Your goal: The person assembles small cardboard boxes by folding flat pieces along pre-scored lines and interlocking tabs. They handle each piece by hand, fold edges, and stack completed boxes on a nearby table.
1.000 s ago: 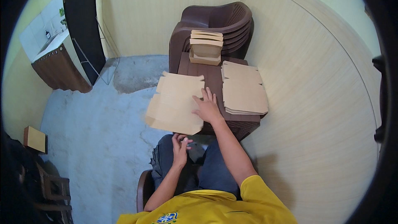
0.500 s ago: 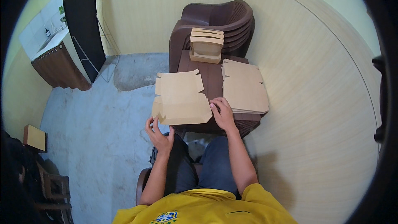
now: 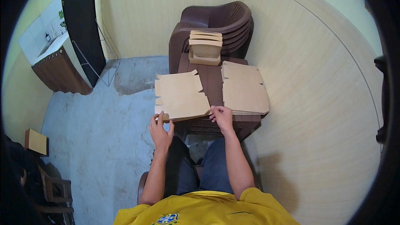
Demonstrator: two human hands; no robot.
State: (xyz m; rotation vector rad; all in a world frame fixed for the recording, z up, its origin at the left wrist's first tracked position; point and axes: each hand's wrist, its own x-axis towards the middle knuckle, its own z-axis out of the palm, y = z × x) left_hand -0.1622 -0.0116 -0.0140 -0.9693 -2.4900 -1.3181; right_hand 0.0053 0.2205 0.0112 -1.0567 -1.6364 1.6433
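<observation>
A flat, pre-cut cardboard box blank [image 3: 179, 96] with notched flaps lies on the left part of the brown table. Its near panel is tilted up along a crease. At the near left corner, my left hand [image 3: 161, 132] touches the cardboard with fingers and thumb apart. My right hand [image 3: 222, 117] is closed in a pinch on the near right corner flap. Beside it, to the right, lies a stack of flat cardboard blanks [image 3: 245, 88]. Several folded cardboard boxes [image 3: 205, 52], nested together, stand at the table's far end.
Stacked brown plastic chairs [image 3: 216, 16] stand behind the brown table [image 3: 211, 81]. A pale panelled wall [image 3: 316, 112] runs close on the right. At the far left are a sink counter with a brown curtain [image 3: 62, 71] and a small box-like object [image 3: 36, 141].
The blank's near panel has been raised from its flatter position. My left hand has moved forward onto the near left corner, and my right hand has shifted slightly nearer, onto the right corner flap.
</observation>
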